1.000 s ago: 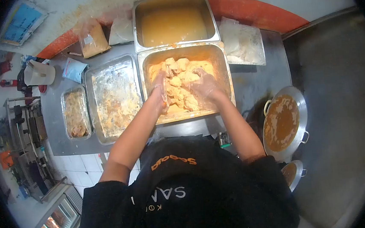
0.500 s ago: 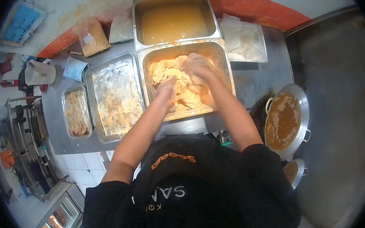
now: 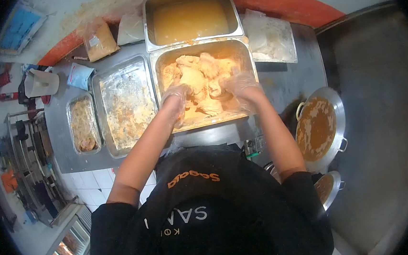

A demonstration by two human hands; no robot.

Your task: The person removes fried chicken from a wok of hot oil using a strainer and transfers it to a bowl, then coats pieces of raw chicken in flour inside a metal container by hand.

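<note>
A deep metal pan (image 3: 252, 61) in front of me holds several breaded pieces of what looks like chicken (image 3: 193, 78) in pale orange flour. My left hand (image 3: 177, 100), in a clear plastic glove, is at the pan's left side, fingers apart and curved toward the pieces. On the right side, my gloved right hand (image 3: 240, 88) is low in the pan beside the pieces, its fingers loosely spread and partly blurred. One coated piece (image 3: 208, 65) between and beyond the hands is smeared by motion. Flour and glove film hide some fingertips.
Behind stands a pan of yellowish liquid (image 3: 191, 20). Left are a floury tray (image 3: 125, 93) and a smaller tray (image 3: 84, 125). A bag of orange powder (image 3: 100, 42) and a clear bag of white flour (image 3: 271, 40) lie farther back. Right is a wide oil pan (image 3: 316, 128).
My hands have moved apart, toward opposite sides of the pan and nearer me. The coated pieces have shifted and heaped up in the middle. The view has tilted slightly.
</note>
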